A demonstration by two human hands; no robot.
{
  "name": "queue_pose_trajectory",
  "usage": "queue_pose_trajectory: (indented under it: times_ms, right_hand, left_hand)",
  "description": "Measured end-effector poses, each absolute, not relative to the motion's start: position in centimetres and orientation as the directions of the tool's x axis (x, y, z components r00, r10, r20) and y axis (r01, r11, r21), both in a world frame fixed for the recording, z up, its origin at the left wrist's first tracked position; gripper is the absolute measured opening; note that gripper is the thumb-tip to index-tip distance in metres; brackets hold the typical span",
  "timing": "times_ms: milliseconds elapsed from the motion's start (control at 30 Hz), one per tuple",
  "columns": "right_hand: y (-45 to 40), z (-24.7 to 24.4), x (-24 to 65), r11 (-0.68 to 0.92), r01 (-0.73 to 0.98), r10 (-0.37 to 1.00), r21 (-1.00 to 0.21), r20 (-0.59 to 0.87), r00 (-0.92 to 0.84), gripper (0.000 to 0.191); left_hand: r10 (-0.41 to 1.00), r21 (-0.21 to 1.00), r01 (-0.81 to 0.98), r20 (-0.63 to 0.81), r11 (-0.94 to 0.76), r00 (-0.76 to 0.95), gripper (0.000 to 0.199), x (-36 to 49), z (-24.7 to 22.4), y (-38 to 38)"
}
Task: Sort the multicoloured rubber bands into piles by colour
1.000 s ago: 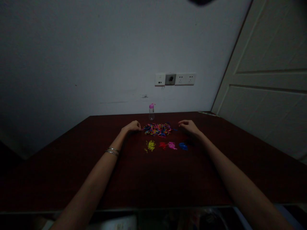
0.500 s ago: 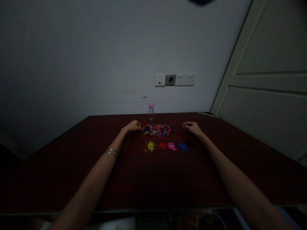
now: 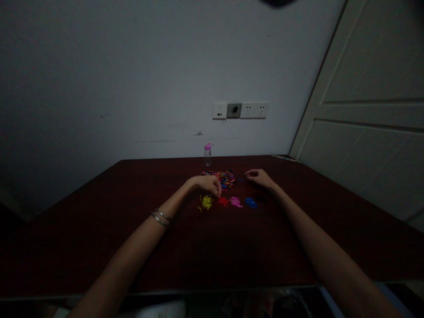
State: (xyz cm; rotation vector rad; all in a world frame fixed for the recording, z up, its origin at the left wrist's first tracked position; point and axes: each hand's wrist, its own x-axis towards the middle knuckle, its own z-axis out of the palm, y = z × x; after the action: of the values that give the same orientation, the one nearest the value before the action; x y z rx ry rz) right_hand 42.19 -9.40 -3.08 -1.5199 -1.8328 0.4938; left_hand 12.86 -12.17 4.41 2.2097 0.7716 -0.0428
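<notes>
My left hand (image 3: 210,183) is closed in a pinch, fingertips pointing down at the back edge of a small pile of red rubber bands (image 3: 223,202). Whatever it may hold is too small to make out. Behind it lies a mixed heap of multicoloured rubber bands (image 3: 228,177), partly covered by this hand. To the right of that heap, my right hand (image 3: 260,177) rests low over the table, fingers loosely stretched with the thumb a little apart. In a row with the red pile lie yellow bands (image 3: 207,202), pink bands (image 3: 236,202) and blue bands (image 3: 251,202).
A clear bottle with a pink lid (image 3: 207,155) stands behind the heap, near the wall. Sockets and switches (image 3: 240,110) sit on the wall above the dark red table (image 3: 212,251). A white panelled door (image 3: 361,115) is at the right.
My left hand has moved right and nearer to me, from the left end of the mixed heap to the red pile. My right hand has shifted slightly left.
</notes>
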Motion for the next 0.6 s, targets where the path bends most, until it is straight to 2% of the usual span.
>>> queue_pose_trajectory:
  times_ms: [100,233,467,600]
  right_hand:
    - [-9.5,-3.0,41.3,0.279,0.723,0.953,-0.632,0.277,-0.125,0.031]
    - [-9.7,-3.0,40.1,0.337,0.771,0.932,-0.540,0.308,-0.191,0.030]
    - [-10.0,-3.4,39.3,0.313,0.862,0.930,-0.398,0.310,-0.195,0.028]
    - [-10.5,-2.6,39.0,0.305,0.862,0.931,-0.405,0.316,-0.181,0.028]
  left_hand:
    - [0.497,0.715,0.506,-0.253,-0.482,0.830,0.016,12.8,4.5,-12.3]
    - [0.575,0.798,0.434,-0.137,-0.418,0.807,0.021,11.7,4.0,-11.0]
    - [0.825,0.848,0.426,0.022,-0.315,0.565,0.026,9.9,2.0,-8.4]
    - [0.894,0.869,0.414,0.067,-0.270,0.443,0.025,9.4,1.7,-7.6]
